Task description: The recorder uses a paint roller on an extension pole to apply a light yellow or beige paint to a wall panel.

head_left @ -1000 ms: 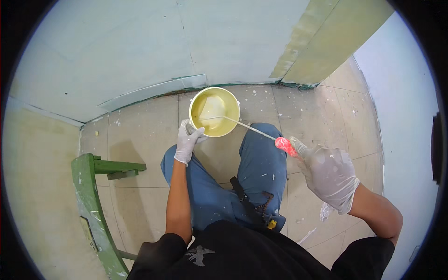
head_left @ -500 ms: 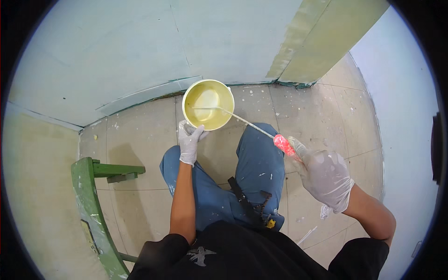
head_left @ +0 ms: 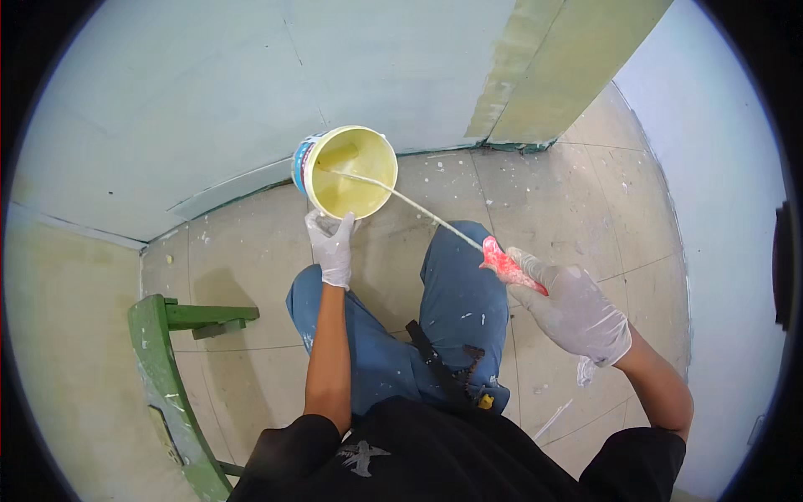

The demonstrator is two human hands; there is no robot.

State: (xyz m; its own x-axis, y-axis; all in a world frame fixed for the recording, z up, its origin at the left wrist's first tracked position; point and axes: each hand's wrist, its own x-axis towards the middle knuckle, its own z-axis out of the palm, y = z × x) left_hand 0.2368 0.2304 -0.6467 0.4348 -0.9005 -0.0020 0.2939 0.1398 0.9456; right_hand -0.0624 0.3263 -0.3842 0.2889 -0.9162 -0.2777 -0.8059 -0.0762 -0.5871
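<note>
The fingers of the left hand (head_left: 330, 243), in a white glove, curl over the near rim of a small bucket (head_left: 345, 171), gripping it. The bucket is round, holds pale yellow paint, and is tipped so its opening faces the viewer. Part of its outer side shows on the left, with a blue and white label. It sits low against the foot of a pale blue-green wall (head_left: 209, 92), above a tiled floor (head_left: 552, 201) speckled with white paint spots.

The right hand (head_left: 573, 309), also in a white glove, is closed around the red handle (head_left: 510, 264) of a long tool. A thin, paint-coated metal rod (head_left: 410, 205) runs from the handle up and to the left, crossing the bucket's rim, with its far end inside the bucket near the upper left edge. What sits on the end of the rod cannot be made out.

The person is crouched, with knees in blue trousers (head_left: 452, 309) spattered with paint between the two arms, and a black shirt at the bottom edge. A green-painted wooden frame (head_left: 163, 351) stands on the floor to the person's left, well apart from the bucket. At the upper right, a yellow-green wall corner (head_left: 569, 67) meets the floor.
</note>
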